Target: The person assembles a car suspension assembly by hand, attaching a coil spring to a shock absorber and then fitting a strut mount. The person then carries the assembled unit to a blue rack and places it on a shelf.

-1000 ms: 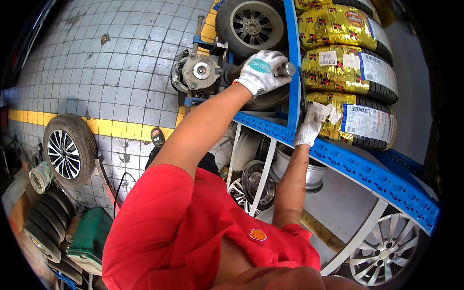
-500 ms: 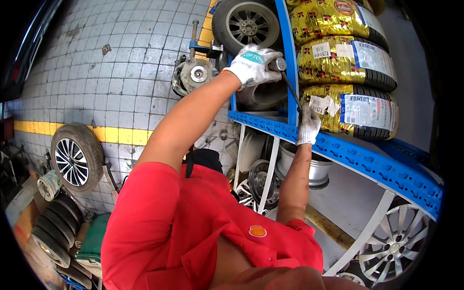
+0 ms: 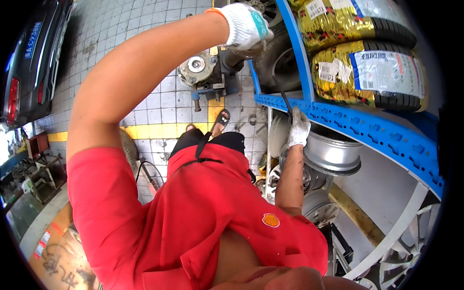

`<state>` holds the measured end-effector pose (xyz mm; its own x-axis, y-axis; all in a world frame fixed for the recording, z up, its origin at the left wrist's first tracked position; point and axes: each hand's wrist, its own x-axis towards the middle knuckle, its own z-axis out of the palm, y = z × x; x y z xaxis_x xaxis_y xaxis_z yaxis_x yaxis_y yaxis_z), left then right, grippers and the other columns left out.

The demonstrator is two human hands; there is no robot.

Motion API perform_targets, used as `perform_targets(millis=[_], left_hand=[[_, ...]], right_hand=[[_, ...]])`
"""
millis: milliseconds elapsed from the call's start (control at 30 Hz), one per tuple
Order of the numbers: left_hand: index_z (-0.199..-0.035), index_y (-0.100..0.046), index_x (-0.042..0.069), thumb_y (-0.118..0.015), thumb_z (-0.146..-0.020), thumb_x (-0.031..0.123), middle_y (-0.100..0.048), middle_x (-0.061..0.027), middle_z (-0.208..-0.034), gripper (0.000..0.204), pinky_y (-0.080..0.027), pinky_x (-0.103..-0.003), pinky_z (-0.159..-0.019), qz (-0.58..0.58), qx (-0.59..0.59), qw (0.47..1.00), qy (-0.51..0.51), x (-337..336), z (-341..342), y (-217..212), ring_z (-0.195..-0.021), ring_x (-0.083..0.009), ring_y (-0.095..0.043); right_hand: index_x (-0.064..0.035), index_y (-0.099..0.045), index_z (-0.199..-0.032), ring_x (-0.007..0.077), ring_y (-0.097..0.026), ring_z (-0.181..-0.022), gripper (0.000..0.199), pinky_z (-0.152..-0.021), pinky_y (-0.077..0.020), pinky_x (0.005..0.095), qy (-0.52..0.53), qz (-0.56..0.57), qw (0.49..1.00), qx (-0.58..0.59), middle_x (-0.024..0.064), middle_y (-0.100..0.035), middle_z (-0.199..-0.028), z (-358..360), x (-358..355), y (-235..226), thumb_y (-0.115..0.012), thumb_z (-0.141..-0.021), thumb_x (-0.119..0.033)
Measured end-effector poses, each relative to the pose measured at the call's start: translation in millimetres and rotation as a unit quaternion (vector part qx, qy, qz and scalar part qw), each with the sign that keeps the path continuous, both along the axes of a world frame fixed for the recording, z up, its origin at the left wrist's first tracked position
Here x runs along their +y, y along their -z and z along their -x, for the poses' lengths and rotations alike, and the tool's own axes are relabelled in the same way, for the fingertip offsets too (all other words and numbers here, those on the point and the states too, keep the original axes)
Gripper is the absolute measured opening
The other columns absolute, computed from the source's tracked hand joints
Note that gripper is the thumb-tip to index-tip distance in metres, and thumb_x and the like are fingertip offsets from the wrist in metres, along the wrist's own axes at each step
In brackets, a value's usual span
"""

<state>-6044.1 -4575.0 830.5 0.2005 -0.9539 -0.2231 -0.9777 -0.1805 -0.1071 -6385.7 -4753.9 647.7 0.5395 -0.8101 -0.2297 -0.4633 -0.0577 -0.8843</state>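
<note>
My left hand, in a white knitted glove, is raised at the top of the view beside the tyre shelf. Its fingers curl down over something greyish that I cannot make out, above a dark metal cylinder. My right hand, also gloved in white, closes round the lower end of a long dark metal bar at the front of the blue shelf beam. The bar slants up and left past a tyre in the shelf; the form of its far end is unclear.
Gold-wrapped tyres lie on the shelf at right. Below it are a silver wheel rim and other wheels. A hub assembly stands ahead on the tiled floor. A dark car is at far left.
My left hand has moved up and left, away from the bar's upper end. My right hand, still on the bar, is lower in the view. The whole view has shifted.
</note>
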Motion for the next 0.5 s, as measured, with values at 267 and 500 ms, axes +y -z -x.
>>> perform_targets(millis=[267, 500], left_hand=[[-0.131, -0.062, 0.013, -0.065, -0.097, 0.020, -0.071, -0.0088, -0.116, 0.035, -0.060, -0.041, -0.095, -0.089, -0.026, 0.996, -0.009, -12, 18, -11, -0.114, -0.0281, -0.069], [-0.135, -0.058, 0.015, -0.075, -0.088, 0.020, -0.066, -0.0123, -0.127, 0.050, -0.055, -0.042, -0.104, -0.013, 0.062, 0.997, -0.054, -5, 12, -9, -0.120, -0.0342, -0.064]], right_hand=[[-0.0090, -0.072, -0.089, 0.0040, -0.041, -0.060, 0.034, -0.054, -0.0290, 0.0235, 0.012, -0.133, 0.988, -0.076, -0.0064, -0.055, -0.072, 1, -15, 22, -0.073, -0.096, -0.042], [0.0045, -0.074, -0.098, 0.0078, -0.056, -0.074, 0.034, -0.068, -0.0452, 0.0268, -0.098, -0.094, 0.987, -0.080, 0.0015, -0.070, -0.082, -59, -23, -27, -0.075, -0.097, -0.029]])
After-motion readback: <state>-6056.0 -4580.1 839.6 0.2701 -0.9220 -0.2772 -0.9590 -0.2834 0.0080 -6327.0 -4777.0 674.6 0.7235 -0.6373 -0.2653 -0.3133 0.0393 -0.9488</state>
